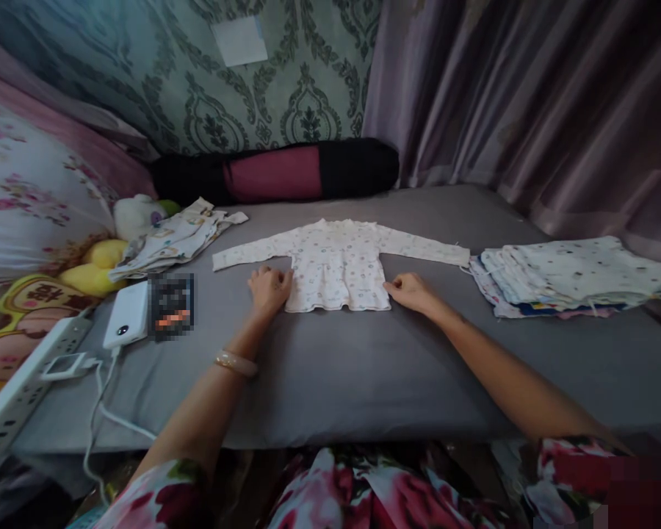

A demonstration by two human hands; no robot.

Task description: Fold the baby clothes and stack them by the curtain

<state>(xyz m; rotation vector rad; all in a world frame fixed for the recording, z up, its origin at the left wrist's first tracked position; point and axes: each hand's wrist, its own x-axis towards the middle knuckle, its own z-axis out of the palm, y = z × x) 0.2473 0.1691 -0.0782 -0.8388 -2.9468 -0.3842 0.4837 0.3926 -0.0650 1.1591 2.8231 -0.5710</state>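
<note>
A small white long-sleeved baby shirt [336,264] with a tiny print lies spread flat on the grey bed sheet [330,375], sleeves stretched out to both sides. My left hand [269,289] rests at the shirt's lower left corner, fingers curled down onto the hem. At the lower right corner sits my right hand [410,291], fingers bent and touching the hem edge. A pale bangle is on my left wrist.
A stack of folded printed cloths [573,275] lies at the right. Crumpled baby clothes [170,239] and soft toys [107,257] sit at the left, with a white power bank [126,314], cable and power strip [22,382]. A dark bolster [275,173] lines the wall.
</note>
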